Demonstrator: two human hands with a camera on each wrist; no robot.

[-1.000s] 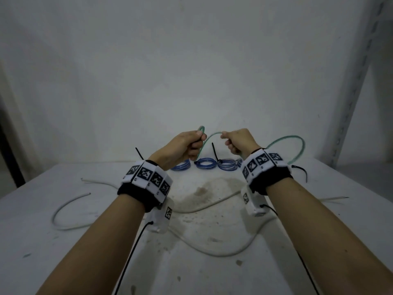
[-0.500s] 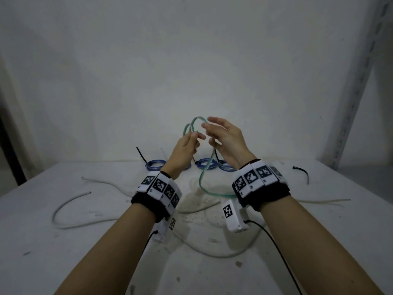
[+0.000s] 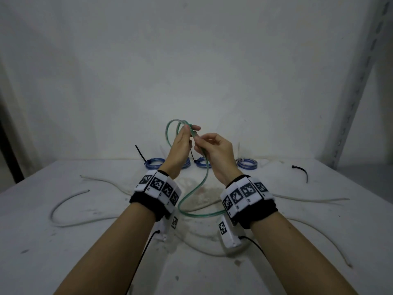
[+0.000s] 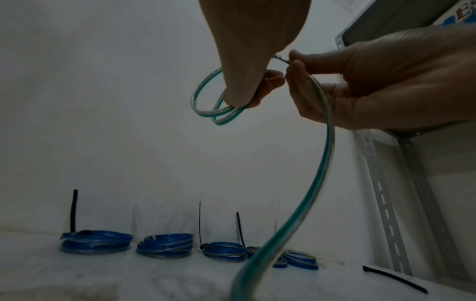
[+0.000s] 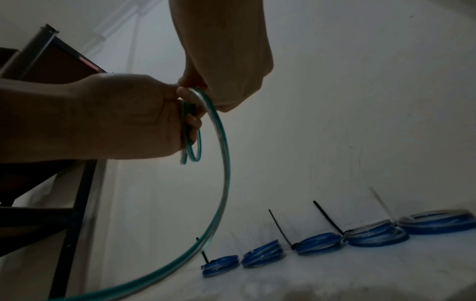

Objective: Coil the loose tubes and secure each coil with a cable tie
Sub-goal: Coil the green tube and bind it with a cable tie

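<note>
In the middle of the head view the left hand (image 3: 180, 143) is raised above the surface (image 3: 63, 241), its fingers (image 4: 273, 78) curled around two small loops of the green tube (image 3: 192, 190). Just to its right, the right hand (image 3: 214, 152) pinches the same tube between thumb and fingers (image 4: 298, 61), close to the left hand's grip. From there the tube hangs down between the wrists and curves onto the surface. Along the wall at the back, five blue coils (image 4: 95, 243) lie in a row, with cable ties sticking up. A loose black cable tie (image 3: 302, 172) lies at the right, and white tubes (image 3: 70, 211) sprawl across the surface.
</note>
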